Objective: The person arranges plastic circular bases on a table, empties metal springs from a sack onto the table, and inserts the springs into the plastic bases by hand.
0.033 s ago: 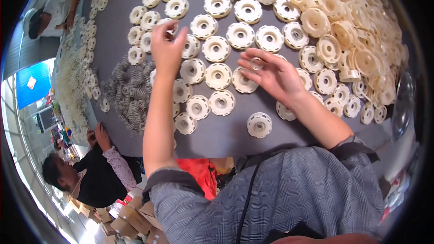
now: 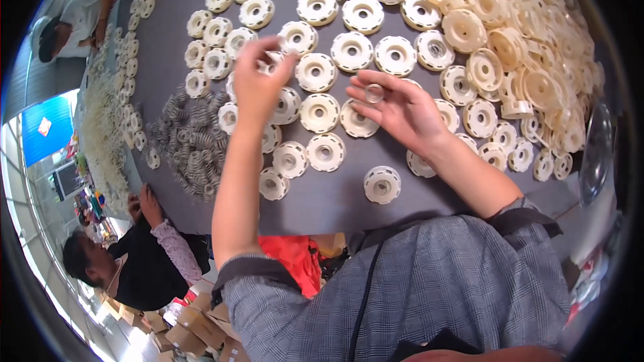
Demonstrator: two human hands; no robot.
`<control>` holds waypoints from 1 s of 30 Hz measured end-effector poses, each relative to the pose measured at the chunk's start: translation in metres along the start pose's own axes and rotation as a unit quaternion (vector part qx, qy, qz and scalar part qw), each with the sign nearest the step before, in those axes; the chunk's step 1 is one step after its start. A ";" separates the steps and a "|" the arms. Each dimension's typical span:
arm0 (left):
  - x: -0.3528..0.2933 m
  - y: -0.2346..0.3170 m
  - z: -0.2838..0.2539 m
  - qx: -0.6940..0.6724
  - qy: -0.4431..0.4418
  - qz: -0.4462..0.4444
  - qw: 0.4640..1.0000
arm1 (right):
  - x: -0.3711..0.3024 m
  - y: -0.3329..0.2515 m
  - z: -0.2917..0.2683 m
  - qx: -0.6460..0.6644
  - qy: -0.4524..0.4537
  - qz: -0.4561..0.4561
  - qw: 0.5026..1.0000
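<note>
My left hand (image 2: 260, 84) hovers over the white slotted plastic wheels, thumb and forefinger apart. Motion blurs its fingertips, and I see nothing held between them. Palm up, my right hand (image 2: 410, 112) carries a small ring-like coil spring (image 2: 374, 93) on its fingers. Beneath those fingers lies a white wheel (image 2: 359, 119), partly covered. One more wheel (image 2: 382, 184) sits apart, nearer to me, with a coil inside its centre. Left of my left forearm is a heap of grey coil springs (image 2: 194, 141).
Cream plastic wheels and rings pile up high (image 2: 516, 40) at the right. Rows of wheels cover the middle of the grey table (image 2: 315, 208). At the left edge a co-worker (image 2: 134, 255) has hands on the table; another person (image 2: 74, 23) is farther off. Cardboard boxes (image 2: 191, 328) lie below.
My left hand has moved a little to the right and nearer to me, over other wheels. My right hand keeps the spring on its fingers, nearly unmoved.
</note>
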State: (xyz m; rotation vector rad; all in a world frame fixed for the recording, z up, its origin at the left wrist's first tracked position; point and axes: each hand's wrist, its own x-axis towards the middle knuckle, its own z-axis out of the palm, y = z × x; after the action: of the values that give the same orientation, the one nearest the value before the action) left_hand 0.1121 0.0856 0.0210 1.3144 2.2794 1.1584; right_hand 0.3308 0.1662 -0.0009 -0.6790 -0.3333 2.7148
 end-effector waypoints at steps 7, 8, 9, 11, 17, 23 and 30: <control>-0.053 0.048 0.027 -0.064 -0.149 0.097 0.982 | -0.004 0.013 0.005 0.055 -0.039 0.065 0.996; -0.049 0.042 0.020 -0.064 -0.126 0.067 0.988 | -0.015 0.013 0.009 -0.045 0.031 0.051 0.997; -0.038 0.028 0.014 -0.084 -0.088 0.029 0.992 | -0.021 0.011 0.007 -0.042 0.026 0.052 0.997; -0.011 -0.011 -0.012 -0.028 0.024 0.006 0.999 | -0.035 0.010 0.003 -0.377 -0.051 -0.026 0.925; 0.064 -0.096 -0.059 0.190 0.195 -0.042 0.961 | -0.063 0.019 -0.008 -0.395 -0.064 0.049 0.915; 0.086 -0.127 -0.057 0.417 0.125 -0.066 0.898 | -0.066 0.017 -0.008 -0.396 -0.051 0.024 0.916; 0.051 -0.071 -0.049 0.042 0.233 -0.004 0.972 | -0.079 0.000 -0.009 -0.446 -0.010 0.000 0.895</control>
State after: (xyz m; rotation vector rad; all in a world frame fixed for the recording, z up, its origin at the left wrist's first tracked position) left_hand 0.0131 0.0829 0.0068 1.1516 2.6763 1.5166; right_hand 0.4011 0.1394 0.0239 -0.8461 -1.6281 2.4588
